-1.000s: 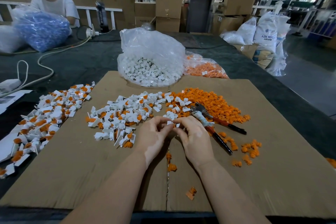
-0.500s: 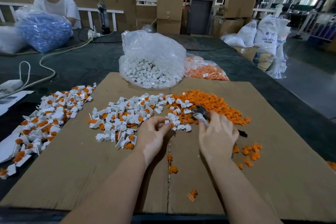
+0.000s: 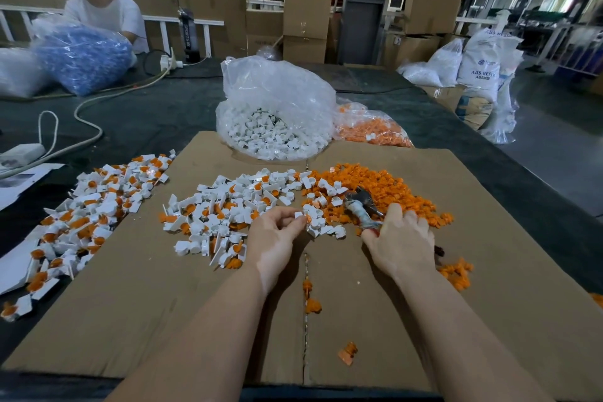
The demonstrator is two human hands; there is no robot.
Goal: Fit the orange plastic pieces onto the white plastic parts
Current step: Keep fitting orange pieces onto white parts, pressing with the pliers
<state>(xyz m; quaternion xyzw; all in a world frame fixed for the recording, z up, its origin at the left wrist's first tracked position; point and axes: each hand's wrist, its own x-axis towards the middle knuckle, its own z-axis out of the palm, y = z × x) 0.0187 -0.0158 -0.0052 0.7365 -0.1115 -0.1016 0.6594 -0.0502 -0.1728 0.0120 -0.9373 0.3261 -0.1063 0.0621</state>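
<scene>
The left hand (image 3: 277, 238) pinches a small white plastic part (image 3: 299, 215) at its fingertips, an orange piece (image 3: 306, 220) showing at its end; whether that piece is fully seated cannot be told. The right hand (image 3: 403, 238) lies over the pliers (image 3: 362, 206), fingers spread across the handles toward the orange pile (image 3: 385, 186); a firm grip is not evident.

Risks, as judged: the pinch is light and the part small, so it could slip into the mixed heap (image 3: 228, 209) to the left and be lost among fitted pieces. The right hand, closing on the pliers, may sweep loose orange pieces off the cardboard sheet (image 3: 130, 287); strays already lie along its centre seam (image 3: 306, 271). A half-seated piece could pass as finished.

Materials: the white parts are hard, glossy, angular mouldings with flat tabs; the orange pieces are small and matte. The pliers are dull metal, one handle wrapped in worn tape. The cardboard is flat and brown. A clear, crinkled bag (image 3: 277, 114) of white parts stands at the far edge.
</scene>
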